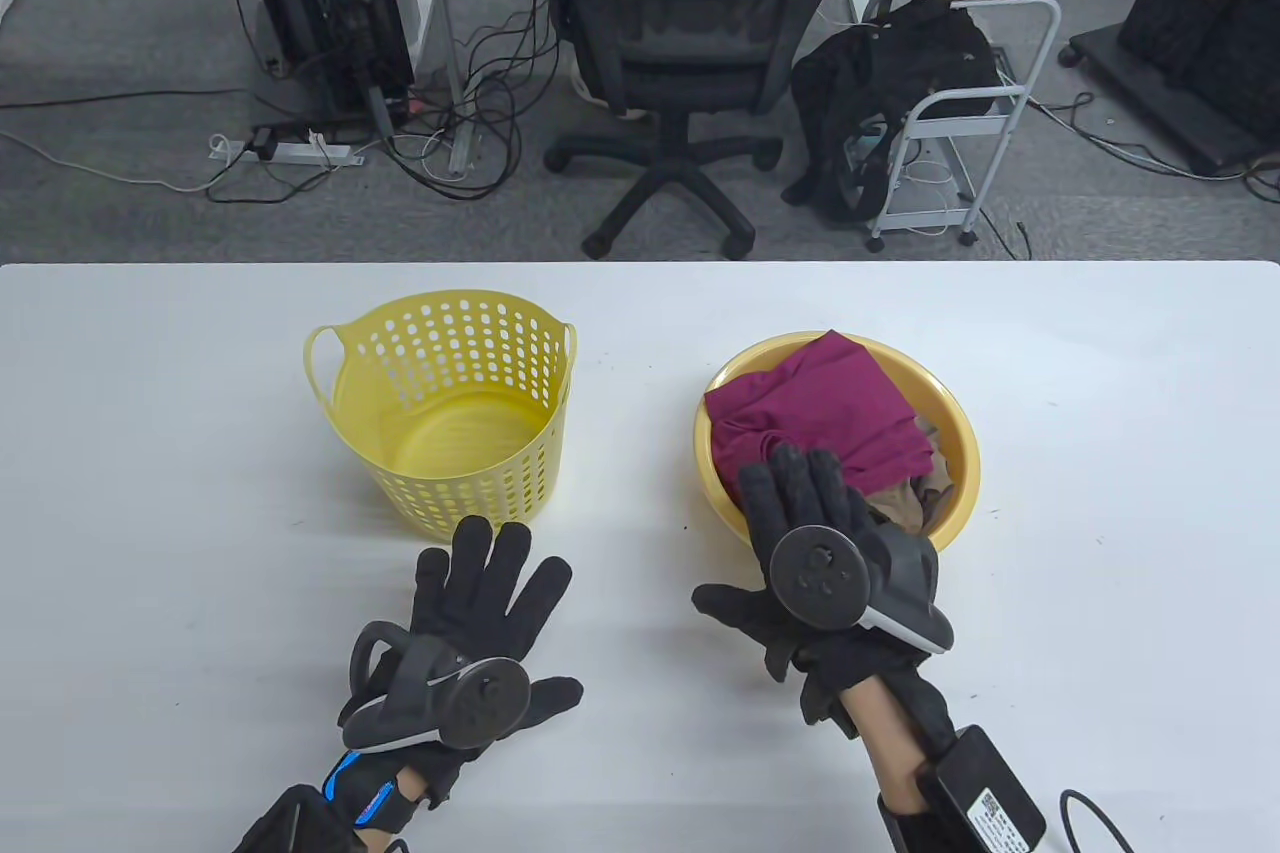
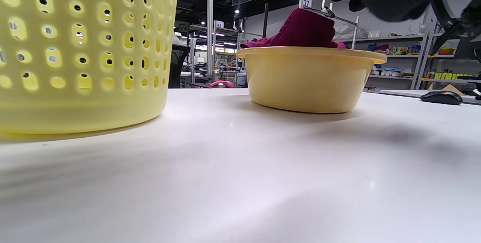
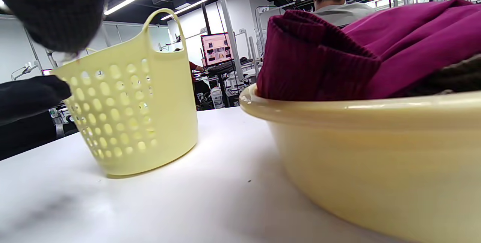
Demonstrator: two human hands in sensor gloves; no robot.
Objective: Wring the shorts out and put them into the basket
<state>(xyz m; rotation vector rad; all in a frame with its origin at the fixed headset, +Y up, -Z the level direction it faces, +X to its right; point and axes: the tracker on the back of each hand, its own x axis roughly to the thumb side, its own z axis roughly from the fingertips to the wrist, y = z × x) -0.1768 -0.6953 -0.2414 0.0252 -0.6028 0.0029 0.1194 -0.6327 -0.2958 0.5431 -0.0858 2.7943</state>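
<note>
on the white table (image 1: 150,453) a yellow basket (image 1: 445,413) stands at 9 o'clock of the bowl (image 1: 955,453) with shorts (image 1: 820,413). left hand (image 1: 470,623) lies flat, fingers spread; right hand (image 1: 810,533) reaches over the bowl's rim, fingers straight.

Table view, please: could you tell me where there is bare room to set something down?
Bare table lies left of the basket, right of the basin, and between the two. Near the front edge it is crowded by the left hand and right hand.
</note>
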